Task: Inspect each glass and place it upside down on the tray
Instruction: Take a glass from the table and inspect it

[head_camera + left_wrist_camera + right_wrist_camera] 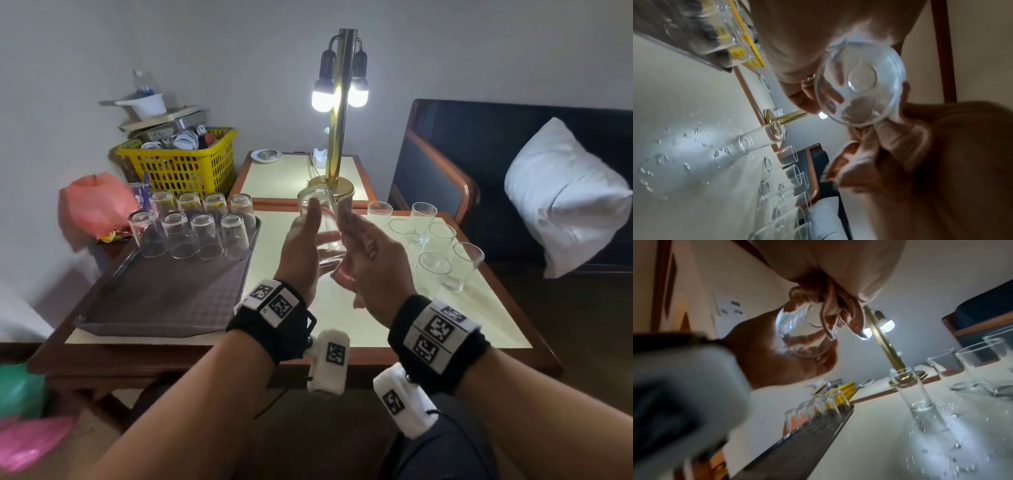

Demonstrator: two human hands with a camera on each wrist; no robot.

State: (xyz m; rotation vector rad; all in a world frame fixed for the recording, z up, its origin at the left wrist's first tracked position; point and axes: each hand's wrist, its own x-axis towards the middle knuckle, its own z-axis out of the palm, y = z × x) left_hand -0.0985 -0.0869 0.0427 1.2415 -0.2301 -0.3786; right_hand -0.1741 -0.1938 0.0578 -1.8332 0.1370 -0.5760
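Note:
A clear glass [317, 205] is held tilted in the air over the middle of the table, between my two hands. My left hand [301, 250] grips it from the left, thumb up its side and fingers showing through the wall. My right hand [366, 253] holds it from the right with curled fingers [834, 313]. In the left wrist view the glass's base [861, 82] faces the camera. On the left, the dark tray [164, 301] carries several glasses [205, 236] upside down along its far edge. Several upright glasses [438, 240] stand at the table's right.
One more upright glass [910, 391] stands near the brass lamp [339, 113], which is lit behind the table. Water drops [694, 146] dot the tabletop. A yellow basket [181, 164] and a pink bag [92, 205] sit beyond the tray. A dark sofa with a white pillow [561, 195] is at right.

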